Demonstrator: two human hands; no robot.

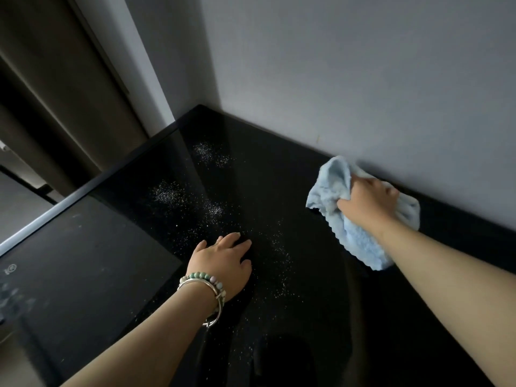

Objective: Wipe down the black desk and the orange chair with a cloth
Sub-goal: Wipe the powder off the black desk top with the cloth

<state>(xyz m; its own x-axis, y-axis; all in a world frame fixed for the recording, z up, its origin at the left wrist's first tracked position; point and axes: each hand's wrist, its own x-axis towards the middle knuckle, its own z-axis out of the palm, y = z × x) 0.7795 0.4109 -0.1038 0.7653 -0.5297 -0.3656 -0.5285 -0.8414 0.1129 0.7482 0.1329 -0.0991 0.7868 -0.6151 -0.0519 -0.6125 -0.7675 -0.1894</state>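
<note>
The glossy black desk (279, 169) fills the middle of the view and carries patches of white dust (212, 155) across its left half. My right hand (368, 202) grips a bunched light blue cloth (360, 241) and presses it on the desk close to the wall at the right. My left hand (223, 261), with beaded bracelets on the wrist, rests flat on the desk near the middle, fingers spread. The orange chair is not in view.
A grey wall (363, 79) runs along the desk's far edge and meets a corner at the back. A dark glossy panel (83, 261) with a pale metal edge stands along the desk's left side. Brown door panels (55, 93) lie beyond it.
</note>
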